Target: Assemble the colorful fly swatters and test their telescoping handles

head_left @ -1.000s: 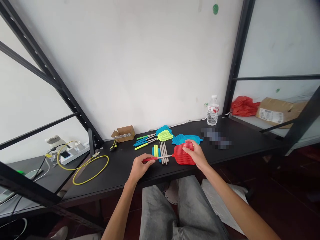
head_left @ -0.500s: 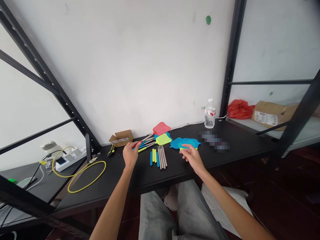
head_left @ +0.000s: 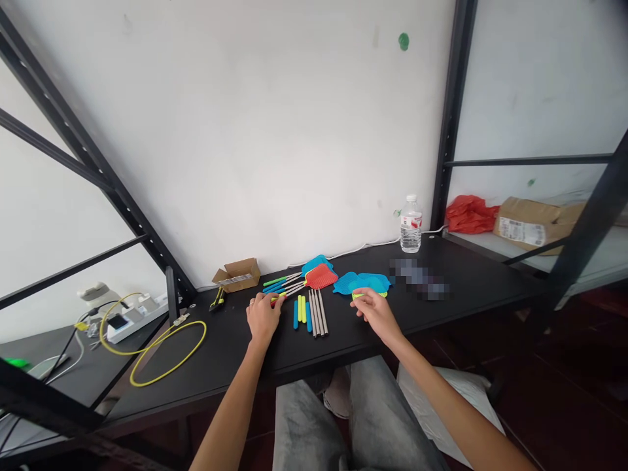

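Note:
My left hand (head_left: pixel 263 319) is closed on the handle of a red fly swatter (head_left: pixel 320 277), its head lying over other swatters. Beneath and behind it are a blue swatter head (head_left: pixel 316 262) and several thin metal shafts with coloured grips. My right hand (head_left: pixel 375 312) has its fingers pinched at the near edge of a yellow-green swatter head (head_left: pixel 381 294), partly hidden by the hand. Loose blue swatter heads (head_left: pixel 349 283) lie just behind. Between my hands are short blue and yellow-green grips (head_left: pixel 301 310) and several metal tubes (head_left: pixel 318 314), side by side.
An open cardboard box (head_left: pixel 238 275) stands at the back left, near a looped yellow cable (head_left: pixel 203 333). A water bottle (head_left: pixel 411 224) stands at the back right, behind a blurred item (head_left: pixel 419 279). Black metal posts (head_left: pixel 452 104) frame the black table (head_left: pixel 220 360).
My left hand has come nearer and slightly right with the red swatter, whose head moved from the back to over the yellow-green one. My right hand has shifted slightly toward me.

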{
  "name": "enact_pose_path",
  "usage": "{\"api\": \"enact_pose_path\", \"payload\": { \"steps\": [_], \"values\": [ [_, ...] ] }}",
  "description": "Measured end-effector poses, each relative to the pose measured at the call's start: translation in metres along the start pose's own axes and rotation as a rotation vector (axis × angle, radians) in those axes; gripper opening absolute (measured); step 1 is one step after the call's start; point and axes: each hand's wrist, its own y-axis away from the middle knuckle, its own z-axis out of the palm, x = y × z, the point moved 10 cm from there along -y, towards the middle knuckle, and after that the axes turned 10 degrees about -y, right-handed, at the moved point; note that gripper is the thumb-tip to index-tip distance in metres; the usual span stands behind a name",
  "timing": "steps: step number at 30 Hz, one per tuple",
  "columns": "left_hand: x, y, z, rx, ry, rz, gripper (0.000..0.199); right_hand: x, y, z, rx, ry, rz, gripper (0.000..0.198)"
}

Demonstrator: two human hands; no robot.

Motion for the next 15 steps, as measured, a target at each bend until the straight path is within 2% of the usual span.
{"api": "enact_pose_path", "payload": {
  "steps": [4, 7, 10, 15],
  "values": [
    [0.018, 0.018, 0.003, -0.158, 0.084, 0.013, 0.043, -0.004, 0.003, 0.007, -0.065, 0.143, -0.03, 0.022],
    [0.023, 0.032, 0.007, -0.279, 0.093, -0.022, 0.04, -0.006, 0.004, 0.016, -0.097, 0.338, -0.046, 0.017],
    [0.022, 0.037, 0.008, -0.325, 0.068, -0.054, 0.036, -0.007, 0.001, 0.032, -0.109, 0.625, -0.025, 0.016],
    [0.014, 0.035, 0.011, -0.372, 0.036, -0.075, 0.03, -0.005, -0.013, 0.074, -0.196, 1.007, 0.006, 0.024]
  ]
}}
